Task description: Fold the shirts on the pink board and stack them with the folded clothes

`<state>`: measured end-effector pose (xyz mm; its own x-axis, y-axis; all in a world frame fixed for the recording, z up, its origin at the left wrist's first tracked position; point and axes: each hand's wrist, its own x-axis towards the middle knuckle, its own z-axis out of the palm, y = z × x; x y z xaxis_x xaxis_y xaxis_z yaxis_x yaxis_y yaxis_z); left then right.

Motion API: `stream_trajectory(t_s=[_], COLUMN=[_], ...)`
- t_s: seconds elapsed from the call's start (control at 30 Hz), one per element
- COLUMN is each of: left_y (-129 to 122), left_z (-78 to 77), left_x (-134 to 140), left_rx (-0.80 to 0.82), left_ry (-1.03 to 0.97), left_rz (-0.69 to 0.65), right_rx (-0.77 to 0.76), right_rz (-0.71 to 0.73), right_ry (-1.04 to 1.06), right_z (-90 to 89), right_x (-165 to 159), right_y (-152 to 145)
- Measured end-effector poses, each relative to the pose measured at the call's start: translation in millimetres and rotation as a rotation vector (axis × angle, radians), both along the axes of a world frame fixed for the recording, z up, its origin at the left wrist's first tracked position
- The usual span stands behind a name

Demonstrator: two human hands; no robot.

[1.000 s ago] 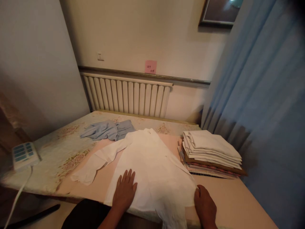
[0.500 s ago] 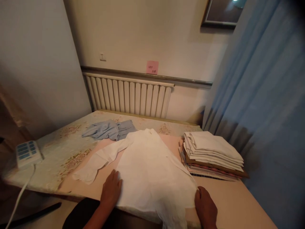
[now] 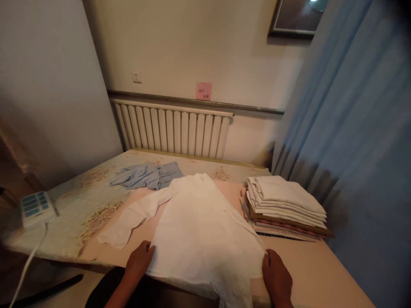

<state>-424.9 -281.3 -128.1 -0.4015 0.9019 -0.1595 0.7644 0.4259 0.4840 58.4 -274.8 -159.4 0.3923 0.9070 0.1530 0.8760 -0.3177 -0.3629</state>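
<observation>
A white long-sleeved shirt [image 3: 205,226] lies spread on a pink cloth [image 3: 308,269], with one sleeve stretched out to the left and part of its hem hanging over the near edge. My left hand [image 3: 140,259] is closed on the shirt's left side edge near the hem. At the opposite side edge, my right hand [image 3: 276,273] has its fingers curled round the fabric. The other sleeve is not plainly visible.
A stack of folded clothes [image 3: 285,201] stands at the right, beside a blue curtain [image 3: 359,141]. A crumpled blue garment [image 3: 144,175] lies behind the left sleeve. A white power strip [image 3: 37,208] with a cord sits at the bed's left corner. A radiator [image 3: 173,130] lines the wall.
My left hand has moved left and slightly nearer, from lying on the shirt's edge to gripping it, and the edge has been drawn outward. My right hand stays at its side.
</observation>
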Motion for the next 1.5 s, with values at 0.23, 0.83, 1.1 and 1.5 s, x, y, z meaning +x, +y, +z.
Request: stream_trajectory(t_s=[0.23, 0.83, 1.1, 1.5], left_y=[-3.1, -17.7, -33.7, 30.7], left_z=[-5.0, -14.8, 5.3, -13.8], left_x=[-2.1, -19.4, 0.9, 64.4], left_rx=[-0.029, -0.032, 0.092, 0.305], left_ry=[-0.067, 0.027, 0.453, 0.386], left_rz=[-0.038, -0.027, -0.222, -0.41], right_rx=[0.0, -0.136, 0.361, 0.454], right_rz=[-0.005, 0.005, 0.266, 0.645], right_ry=[-0.012, 0.192, -0.081, -0.214], right_z=[0.2, 7.2, 5.0, -60.5], right_x=[-0.2, 8.2, 4.2, -28.0], right_y=[1.1, -17.3, -25.0, 30.4])
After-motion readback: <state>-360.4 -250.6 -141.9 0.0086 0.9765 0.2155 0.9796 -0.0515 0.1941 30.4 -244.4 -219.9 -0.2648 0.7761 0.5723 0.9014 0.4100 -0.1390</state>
